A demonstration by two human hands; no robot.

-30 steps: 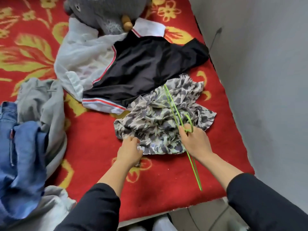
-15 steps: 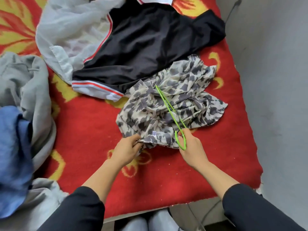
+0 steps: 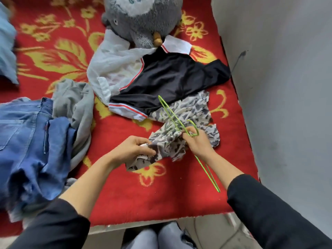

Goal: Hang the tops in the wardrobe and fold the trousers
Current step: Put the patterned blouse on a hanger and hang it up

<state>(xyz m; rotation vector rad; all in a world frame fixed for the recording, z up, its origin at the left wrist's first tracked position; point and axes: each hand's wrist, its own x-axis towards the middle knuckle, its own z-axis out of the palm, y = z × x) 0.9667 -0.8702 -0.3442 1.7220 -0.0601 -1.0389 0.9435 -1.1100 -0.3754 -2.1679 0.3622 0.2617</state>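
Observation:
A grey-and-white camouflage top [image 3: 190, 119] lies bunched on the red blanket [image 3: 125, 191]. My left hand [image 3: 133, 150] grips its near edge, lifted off the blanket. My right hand [image 3: 195, 141] holds a thin green wire hanger [image 3: 172, 117] at its hook, over the top; one end of the hanger points back past my wrist. A black top with white and red trim [image 3: 170, 81] lies behind, partly over a sheer white garment [image 3: 111, 69]. Blue jeans [image 3: 27, 141] and grey trousers [image 3: 77, 105] are heaped at the left.
A grey plush toy [image 3: 142, 18] sits at the back on the white garment. A grey wall [image 3: 278, 87] runs along the right side of the bed. The bed's front edge [image 3: 143, 225] is just before my knees. A light blue cloth [image 3: 7, 47] shows at far left.
My left hand has pulled the camouflage top's edge up and toward me, bunching it. My right hand has shifted the hanger, which now lies diagonally with one end past my wrist. The view tilted up.

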